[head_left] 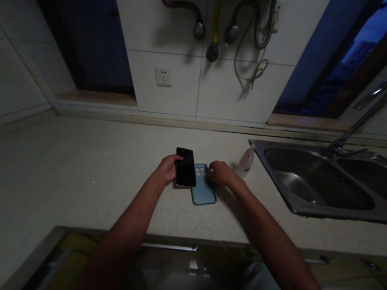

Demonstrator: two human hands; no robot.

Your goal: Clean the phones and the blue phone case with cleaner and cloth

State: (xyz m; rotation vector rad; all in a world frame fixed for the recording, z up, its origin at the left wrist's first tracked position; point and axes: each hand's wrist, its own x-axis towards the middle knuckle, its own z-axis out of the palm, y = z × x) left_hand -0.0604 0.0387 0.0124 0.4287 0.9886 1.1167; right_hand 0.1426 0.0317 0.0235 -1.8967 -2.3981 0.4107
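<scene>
My left hand (169, 167) grips a black smartphone (186, 169) by its left edge, with the thumb over the screen. The phone's right side overlaps a light blue phone case (205, 190), which lies on the pale countertop (108, 165) with its camera holes at the far end. At the upper right edge of the case is my right hand (222, 173), its fingers curled in. Whether those fingers pinch the case's rim or only rest beside it is hard to see in the dim light.
Just beyond my right hand stands a small clear plastic packet (246, 160) with red marks. A steel double sink (295, 201) with a tall tap (361, 116) is set into the counter on the right. Pipes (216, 30) and a wall socket (163, 77) are on the tiled wall ahead.
</scene>
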